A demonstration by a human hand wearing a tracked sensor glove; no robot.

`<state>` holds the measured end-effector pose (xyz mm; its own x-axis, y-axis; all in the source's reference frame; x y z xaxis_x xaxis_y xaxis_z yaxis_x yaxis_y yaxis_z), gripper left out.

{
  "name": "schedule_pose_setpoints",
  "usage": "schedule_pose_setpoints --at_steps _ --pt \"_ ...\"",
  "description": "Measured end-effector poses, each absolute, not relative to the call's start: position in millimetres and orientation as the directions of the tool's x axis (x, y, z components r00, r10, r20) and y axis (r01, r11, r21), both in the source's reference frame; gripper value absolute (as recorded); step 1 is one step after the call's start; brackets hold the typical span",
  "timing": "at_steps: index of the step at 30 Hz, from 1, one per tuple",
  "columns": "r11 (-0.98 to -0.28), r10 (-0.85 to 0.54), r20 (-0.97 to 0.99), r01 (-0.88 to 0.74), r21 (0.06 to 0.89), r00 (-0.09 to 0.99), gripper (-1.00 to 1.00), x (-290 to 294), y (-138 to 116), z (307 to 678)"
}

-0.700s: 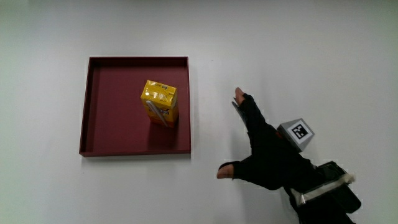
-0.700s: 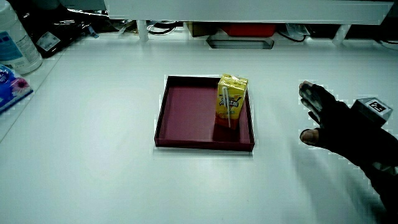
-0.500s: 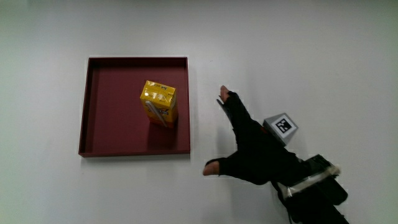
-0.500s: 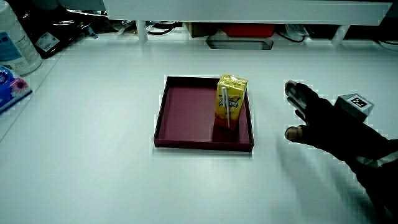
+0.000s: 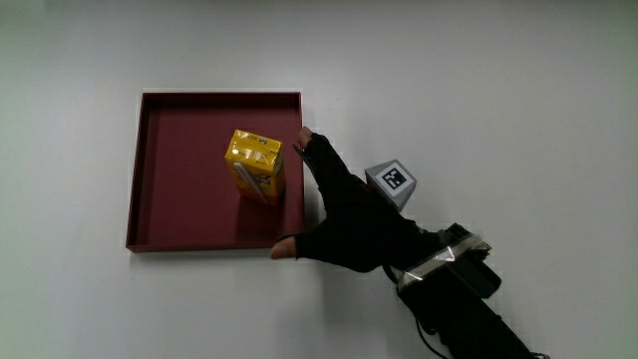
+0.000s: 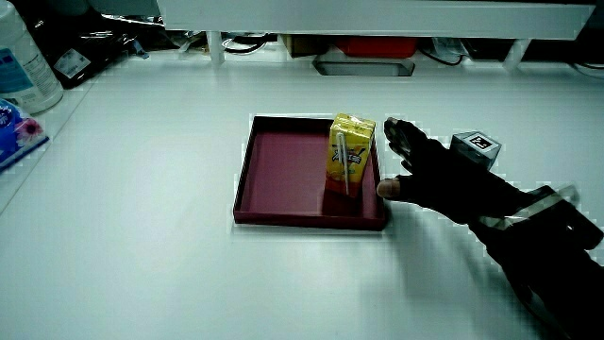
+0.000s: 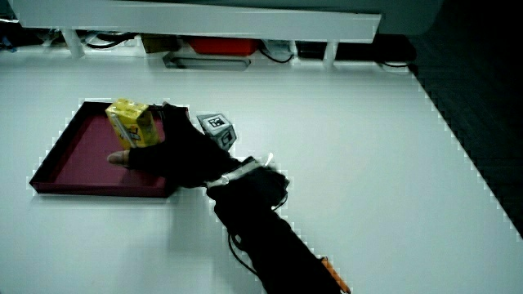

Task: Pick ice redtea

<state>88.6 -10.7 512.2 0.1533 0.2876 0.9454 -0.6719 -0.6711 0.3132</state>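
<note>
A yellow drink carton with a straw on its side stands upright inside a dark red square tray. The gloved hand reaches over the tray's rim beside the carton. Its fingers are spread, the thumb lies at the tray's near corner, and it holds nothing. A small gap still separates the fingertips from the carton. The patterned cube sits on the hand's back.
In a side view, a white bottle and a blue packet lie at the table's edge. The low partition runs along the table, with clutter under it.
The hand has moved across the table toward the tray and now reaches over its rim next to the carton. Carton and tray have not moved.
</note>
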Motion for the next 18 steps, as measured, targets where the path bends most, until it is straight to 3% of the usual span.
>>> schedule_pose_setpoints --at_steps 18 --pt "-0.696 0.313 0.946 -0.658 0.288 0.082 0.0 59 -27 527"
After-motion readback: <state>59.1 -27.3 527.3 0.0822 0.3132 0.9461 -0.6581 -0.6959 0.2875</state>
